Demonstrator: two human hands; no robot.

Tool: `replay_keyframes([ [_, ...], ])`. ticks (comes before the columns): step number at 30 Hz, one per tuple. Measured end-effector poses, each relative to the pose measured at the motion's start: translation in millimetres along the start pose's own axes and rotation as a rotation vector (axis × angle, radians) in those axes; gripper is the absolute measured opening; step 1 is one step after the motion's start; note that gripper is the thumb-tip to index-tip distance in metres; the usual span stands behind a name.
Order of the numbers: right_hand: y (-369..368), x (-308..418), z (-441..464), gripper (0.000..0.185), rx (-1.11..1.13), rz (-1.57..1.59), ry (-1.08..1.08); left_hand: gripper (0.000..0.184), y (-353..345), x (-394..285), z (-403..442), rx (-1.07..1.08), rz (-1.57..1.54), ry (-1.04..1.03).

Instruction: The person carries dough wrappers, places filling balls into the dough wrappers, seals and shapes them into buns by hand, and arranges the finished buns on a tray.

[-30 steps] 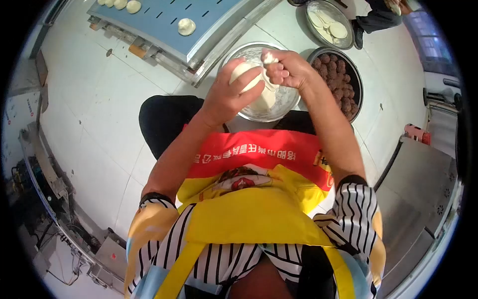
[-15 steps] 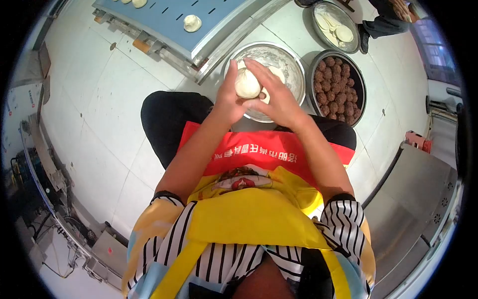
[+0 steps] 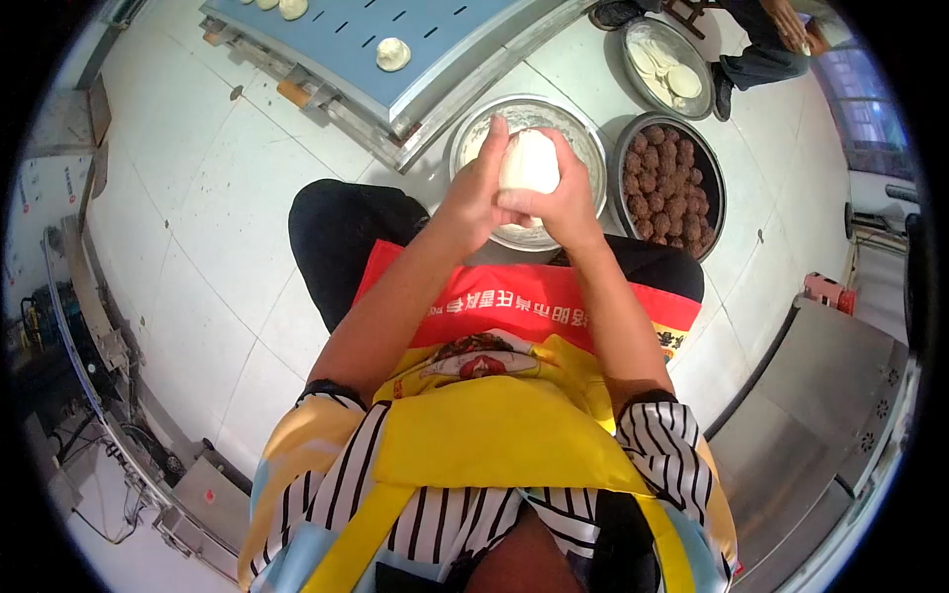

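Observation:
A white dough bun [image 3: 529,161] is held between my two hands over a metal basin [image 3: 583,117] with a floury inside. My left hand [image 3: 474,196] is closed against the bun's left side, thumb pointing up beside it; its other fingers are partly hidden. Around the right and lower side wraps my right hand [image 3: 568,203], its thumb lying across the near end. The bun's smooth side faces up. To the right of the basin stands a dark-filled bowl of brown meatballs [image 3: 667,183].
At upper left is a blue slotted tray [image 3: 336,40] in a metal frame, bearing several buns [image 3: 392,54]. Upper right, a metal bowl [image 3: 704,99] holds flat dough rounds [image 3: 682,81]. Another person's hand [image 3: 786,25] shows beyond it. A steel cabinet [image 3: 811,415] stands at right.
The bun has been turned: its pleated top faced up earlier, and a smooth side shows now. My hands have shifted slightly right, and the right fingers have closed further around it.

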State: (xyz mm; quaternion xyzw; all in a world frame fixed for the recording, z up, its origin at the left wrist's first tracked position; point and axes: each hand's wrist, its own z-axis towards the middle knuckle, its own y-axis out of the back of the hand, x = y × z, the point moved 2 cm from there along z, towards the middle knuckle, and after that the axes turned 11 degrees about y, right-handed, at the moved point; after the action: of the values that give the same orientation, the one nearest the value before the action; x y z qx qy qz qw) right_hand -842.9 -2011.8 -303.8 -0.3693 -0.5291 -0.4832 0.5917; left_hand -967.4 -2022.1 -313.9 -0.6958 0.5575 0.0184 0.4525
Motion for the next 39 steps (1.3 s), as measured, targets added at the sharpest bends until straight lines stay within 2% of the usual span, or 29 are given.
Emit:
replay_keyframes([
  [2, -6.8, 2.1, 2.3, 0.066, -0.095, -0.159, 0.103, 0.066, -10.6, 0.2, -0.2, -0.014, -0.172, -0.020],
  [3, -8.4, 3.7, 3.2, 0.064, -0.147, -0.238, 0.156, 0.066, -6.8, 2.5, 2.6, 0.046, -0.158, -0.066],
  [5, -6.6, 17.4, 3.1, 0.059, -0.040, 0.001, -0.018, 0.065, 8.6, 12.1, 9.2, 0.171, -0.134, -0.150],
  [6, -6.2, 21.6, 3.7, 0.057, 0.022, 0.121, -0.103, 0.066, 9.7, 6.8, 6.3, 0.181, -0.057, -0.076],
  [8, -3.3, 8.6, 1.6, 0.053, 0.021, 0.185, -0.083, 0.066, 10.8, -0.8, -2.7, 0.194, 0.091, 0.077],
  [9, -3.6, 7.6, 3.5, 0.052, 0.016, 0.216, -0.069, 0.066, 8.5, -2.0, -2.9, 0.122, 0.042, 0.068],
  [10, -2.9, 13.6, 3.9, 0.052, -0.026, 0.093, -0.148, 0.065, 3.3, -2.3, -1.0, 0.048, -0.006, 0.051],
  [12, -7.2, 11.1, 2.8, 0.054, -0.080, -0.235, 0.027, 0.064, -24.3, -6.8, -12.0, -0.148, -0.234, 0.037],
  [13, -8.0, 12.4, 4.2, 0.055, -0.111, -0.401, 0.119, 0.065, -18.8, -5.3, -7.8, -0.069, -0.189, 0.014],
  [15, -2.4, 13.8, 3.1, 0.059, -0.031, -0.199, 0.060, 0.065, -3.8, 1.5, -2.7, 0.089, -0.113, -0.023],
  [17, -1.3, 11.6, 4.8, 0.061, 0.022, 0.124, 0.003, 0.066, 2.1, -0.2, -4.4, 0.131, 0.042, 0.060],
  [18, -2.2, 17.0, 4.3, 0.061, -0.020, 0.068, -0.063, 0.067, 1.3, -2.6, -6.3, 0.153, 0.123, 0.100],
  [20, -7.3, 32.5, 3.9, 0.061, -0.093, -0.041, -0.189, 0.065, -5.6, -1.9, -4.2, 0.053, -0.001, 0.080],
  [23, -7.2, 30.5, 7.9, 0.059, -0.025, -0.427, 0.029, 0.061, -8.3, -4.1, -8.6, -0.034, -0.123, 0.077],
  [25, -3.1, 32.8, 8.7, 0.058, 0.041, -0.174, 0.019, 0.060, -20.3, -12.0, -19.6, -0.135, -0.205, 0.124],
  [26, -2.1, 27.3, 7.1, 0.059, 0.055, -0.035, 0.015, 0.059, -10.8, -10.3, -15.4, 0.002, -0.099, 0.148],
  [27, -2.1, 21.6, 5.7, 0.059, 0.064, 0.104, 0.009, 0.059, -6.5, -7.0, -8.7, 0.031, -0.096, 0.116],
  [31, -10.6, 32.4, 7.4, 0.059, -0.057, -0.368, 0.046, 0.060, -2.4, -3.3, 0.2, 0.102, -0.135, 0.042],
  [33, -7.7, 33.6, 9.8, 0.059, 0.019, -0.219, 0.005, 0.062, -0.5, -4.8, -3.5, 0.155, -0.130, 0.050],
  [34, -6.4, 28.7, 9.8, 0.059, 0.041, -0.129, 0.013, 0.063, 2.2, -8.3, -7.9, 0.154, -0.105, 0.120],
  [35, -6.3, 25.4, 8.9, 0.060, 0.058, -0.039, 0.018, 0.062, 0.8, -8.8, -8.4, 0.092, -0.114, 0.104],
  [37, -9.6, 24.0, 9.6, 0.060, 0.007, -0.248, 0.046, 0.061, -8.3, -8.1, -5.7, -0.028, -0.133, 0.065],
  [38, -11.3, 24.1, 8.4, 0.060, -0.016, -0.350, 0.056, 0.060, -15.8, -7.1, -4.0, -0.092, -0.248, 0.024],
  [39, -12.2, 25.8, 8.7, 0.060, 0.014, -0.292, 0.079, 0.060, -9.6, -6.5, -3.2, -0.021, -0.221, 0.051],
])
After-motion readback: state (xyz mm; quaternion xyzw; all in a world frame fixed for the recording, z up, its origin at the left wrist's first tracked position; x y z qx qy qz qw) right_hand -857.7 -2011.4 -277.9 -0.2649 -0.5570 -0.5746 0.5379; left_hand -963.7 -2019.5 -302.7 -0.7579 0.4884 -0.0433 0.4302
